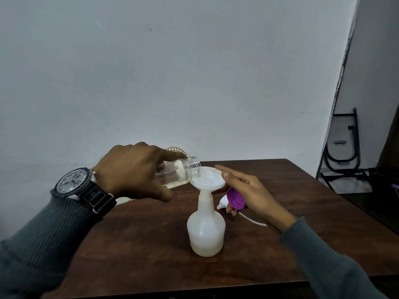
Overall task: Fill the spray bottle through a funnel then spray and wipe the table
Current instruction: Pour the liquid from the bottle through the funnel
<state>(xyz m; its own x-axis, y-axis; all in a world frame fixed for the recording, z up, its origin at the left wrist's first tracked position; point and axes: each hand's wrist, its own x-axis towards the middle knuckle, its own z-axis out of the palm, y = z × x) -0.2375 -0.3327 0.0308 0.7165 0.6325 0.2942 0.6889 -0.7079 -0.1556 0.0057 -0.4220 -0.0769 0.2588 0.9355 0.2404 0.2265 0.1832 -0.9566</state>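
So, nearest the camera in the lower middle of the frame, the white spray bottle (206, 231) stands upright on the dark wooden table (151, 244) with its top off and a little pale liquid in the bottom. A white funnel (208, 180) sits in its neck.

From the right, the right hand (252, 195) has its lower fingers curled around a purple lid (236, 198), while the thumb and forefinger reach out straight to the funnel's rim. Just behind that hand, the white trigger head (222, 202) lies on the table with its thin tube (252, 221) trailing off.

From the left, the left hand (133, 171), with a wristwatch (74, 183) above its grey sleeve, grips a clear jar (179, 172). The jar is tipped nearly flat, its mouth over the funnel bowl and yellowish liquid inside.

A beige ribbed thing (175, 149) peeks out behind the jar; can't tell what it is. Further back is a plain wall (172, 72), with a folded black metal frame (345, 143) leaning at the right edge.
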